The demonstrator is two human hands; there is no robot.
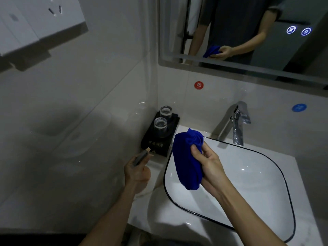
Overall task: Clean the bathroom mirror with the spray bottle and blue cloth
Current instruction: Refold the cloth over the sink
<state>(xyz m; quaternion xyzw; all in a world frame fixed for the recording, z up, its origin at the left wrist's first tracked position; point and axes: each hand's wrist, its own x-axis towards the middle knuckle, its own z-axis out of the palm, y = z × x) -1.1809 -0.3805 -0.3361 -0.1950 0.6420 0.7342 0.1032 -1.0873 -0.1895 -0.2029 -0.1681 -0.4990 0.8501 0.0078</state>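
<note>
Bathroom vanity under dim light, white sink (257, 174) below the mirror (248, 50). Right hand (209, 162) is gripping the bunched blue cloth (186, 157) over the basin; left hand (136, 171) is wrapping around the spray bottle (140, 158) at the counter's left edge, nozzle pointing up-left. Cleaning is looking not yet started: cloth is well apart from the glass, no spray visible on it. Two clear glasses (160, 124) are standing on a black tray (170, 139), seemingly empty. Sink is holding nothing visible.
</note>
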